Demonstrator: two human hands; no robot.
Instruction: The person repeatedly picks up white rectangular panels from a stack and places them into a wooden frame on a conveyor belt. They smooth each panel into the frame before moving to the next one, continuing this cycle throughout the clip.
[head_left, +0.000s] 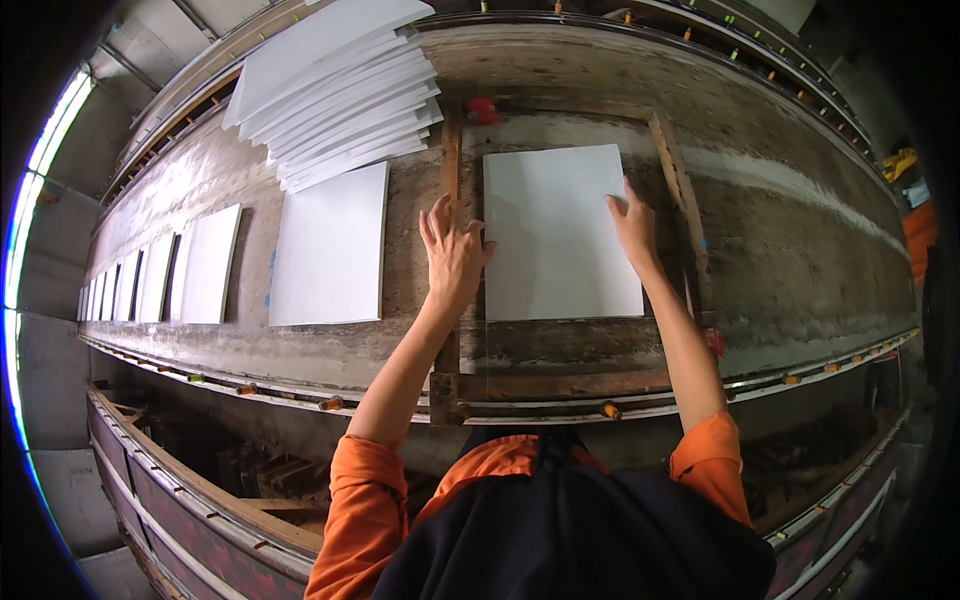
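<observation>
A white rectangular sheet (560,235) lies flat on the long worn table, inside a wooden frame (680,190). At its left edge is my left hand (455,255), fingers spread above the frame's left bar and the thumb by the sheet's border. My right hand (632,225) is at the opposite edge, its thumb on or just over the sheet and the index finger stretched along the side. Thumb and index stand apart; the other right fingers are partly hidden. Neither hand grasps the sheet.
Left of the frame lies another white sheet (330,245), with a row of more sheets (210,265) beyond it. A fanned stack of white sheets (340,90) sits at the far left. Red pieces (482,110) are at the frame's corners. Clips line the near table rail (560,411).
</observation>
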